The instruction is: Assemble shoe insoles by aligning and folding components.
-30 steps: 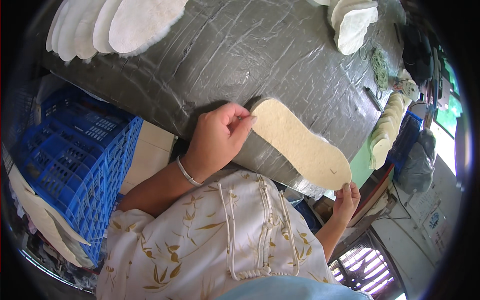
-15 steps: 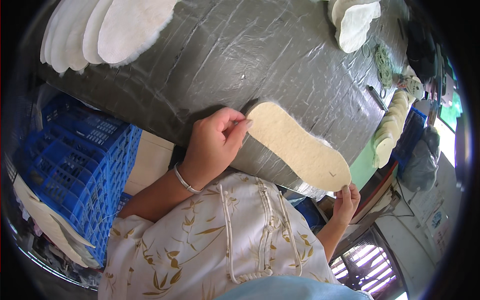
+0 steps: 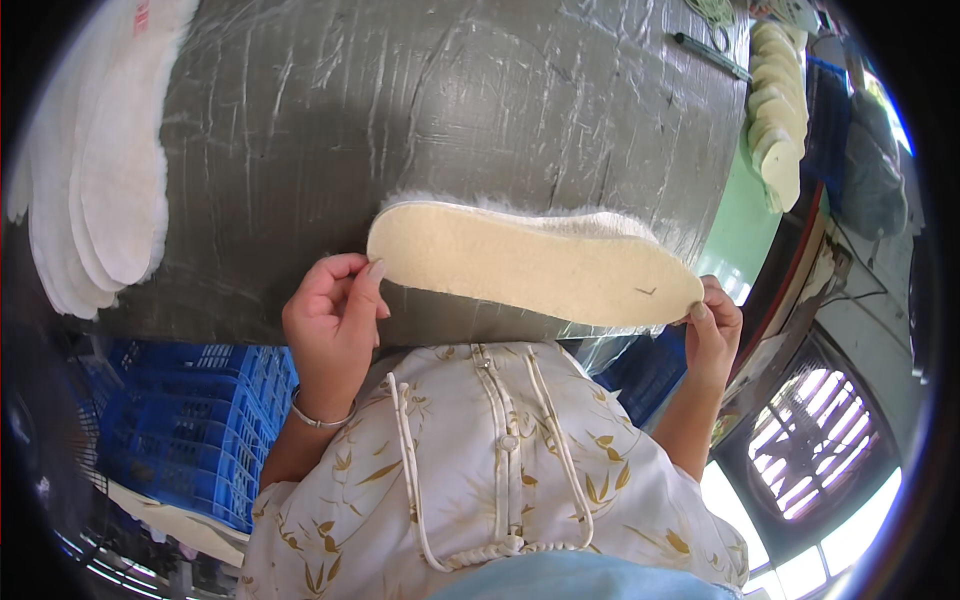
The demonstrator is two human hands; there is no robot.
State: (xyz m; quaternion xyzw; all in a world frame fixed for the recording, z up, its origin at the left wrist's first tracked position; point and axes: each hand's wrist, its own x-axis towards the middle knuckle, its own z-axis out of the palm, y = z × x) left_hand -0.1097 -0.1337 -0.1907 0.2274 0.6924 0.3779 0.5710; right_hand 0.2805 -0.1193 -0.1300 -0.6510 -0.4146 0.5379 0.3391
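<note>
A cream insole point(image 3: 530, 262) with a fluffy white edge is stretched lengthwise between my two hands, over the near edge of the table. My left hand point(image 3: 335, 310) pinches its left end between thumb and fingers. At the other end, beside a small dark check-shaped mark, my right hand point(image 3: 712, 325) grips the tip. The insole's cream face is turned up toward me, and white fleece shows along its far side.
Overlapping white fleece insoles point(image 3: 110, 190) lie on the dark film-covered table point(image 3: 300, 130) at the left. A dark pen point(image 3: 712, 57) and a row of cream insoles point(image 3: 775, 110) are at the right. Blue plastic crates point(image 3: 190, 430) stand below the table at left.
The insole has swung to lie more level across the view, its left end moving left with my left hand. My right hand has risen slightly. The whole view has turned.
</note>
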